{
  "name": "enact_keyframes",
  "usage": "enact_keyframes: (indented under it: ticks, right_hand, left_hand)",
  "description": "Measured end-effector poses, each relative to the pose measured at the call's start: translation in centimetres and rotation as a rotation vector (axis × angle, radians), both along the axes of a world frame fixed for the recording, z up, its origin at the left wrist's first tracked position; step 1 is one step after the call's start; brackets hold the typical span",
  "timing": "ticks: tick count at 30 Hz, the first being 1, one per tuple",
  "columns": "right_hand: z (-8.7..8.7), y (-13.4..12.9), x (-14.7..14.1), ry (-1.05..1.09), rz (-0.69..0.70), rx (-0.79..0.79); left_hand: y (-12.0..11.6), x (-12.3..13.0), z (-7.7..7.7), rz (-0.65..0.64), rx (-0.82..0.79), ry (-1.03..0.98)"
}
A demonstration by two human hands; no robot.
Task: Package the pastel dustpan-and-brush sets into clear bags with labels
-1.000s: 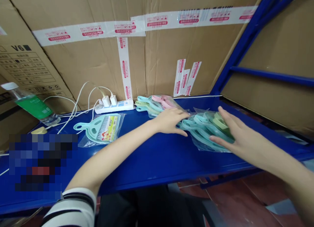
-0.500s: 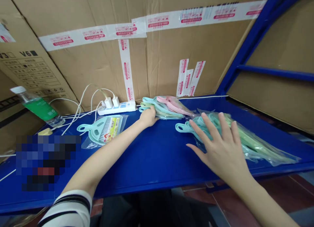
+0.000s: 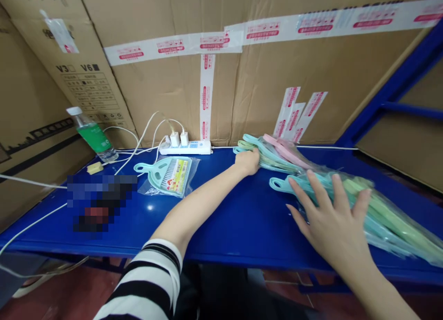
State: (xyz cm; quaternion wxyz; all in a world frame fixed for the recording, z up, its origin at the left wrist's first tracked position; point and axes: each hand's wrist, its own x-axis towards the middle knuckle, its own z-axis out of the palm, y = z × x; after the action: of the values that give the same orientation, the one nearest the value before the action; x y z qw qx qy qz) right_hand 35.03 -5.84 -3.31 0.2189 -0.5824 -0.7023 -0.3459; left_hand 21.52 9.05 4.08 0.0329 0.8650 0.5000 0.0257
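Observation:
My left hand [image 3: 248, 162] is closed around the handle end of a stack of bagged dustpans [image 3: 273, 155] in blue, green and pink, near the back of the blue table. My right hand [image 3: 335, 221] is open, its fingers spread over a second pile of bagged dustpans [image 3: 387, 214], mostly blue and green. Whether its palm presses on that pile I cannot tell. The two piles lie close together and their clear bags seem to meet. Farther left, a single light-blue dustpan with a brush [image 3: 166, 174] lies flat in its clear bag.
A white power strip [image 3: 187, 148] with plugged-in chargers stands along the cardboard wall [image 3: 166, 89]. White cables trail left past a bottle with a green label [image 3: 95, 138] and a small yellowish block [image 3: 94, 168]. A blurred-out dark object [image 3: 104, 202] lies front left. A blue frame post [image 3: 391, 75] rises at right.
The view has turned left. My left hand has shifted its dustpan stack rightward, away from the power strip and closer to the other pile. My right hand stays spread over that pile.

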Motion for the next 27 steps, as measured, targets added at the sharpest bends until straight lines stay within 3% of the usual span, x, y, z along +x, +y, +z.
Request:
enact_keyframes:
  ticks: [4, 8, 11, 16, 22, 27]
  right_hand:
    - [-0.1, 0.0, -0.3, 0.040, 0.017, 0.001]
    - [0.3, 1.0, -1.2, -0.014, 0.126, -0.076]
    - [0.6, 3.4, -2.1, -0.113, 0.314, -0.240]
    - [1.1, 9.3, -4.3, -0.053, 0.362, -0.350]
    - [1.3, 15.1, -6.0, 0.009, 0.407, -0.400]
    - [0.9, 16.4, -5.2, 0.084, 0.373, -0.400]
  left_hand:
    - [-1.9, -4.3, 1.2, -0.054, 0.042, 0.042]
    - [-5.5, -11.4, 1.5, -0.056, 0.111, 0.092]
    - [-8.6, -16.9, 0.6, 0.006, 0.149, 0.131]
    - [-12.3, -23.9, -1.4, 0.227, 0.248, 0.171]
    - [-13.5, -29.1, -2.1, 0.287, 0.209, 0.217]
    - [-13.5, -31.2, -2.3, 0.334, 0.232, 0.220]
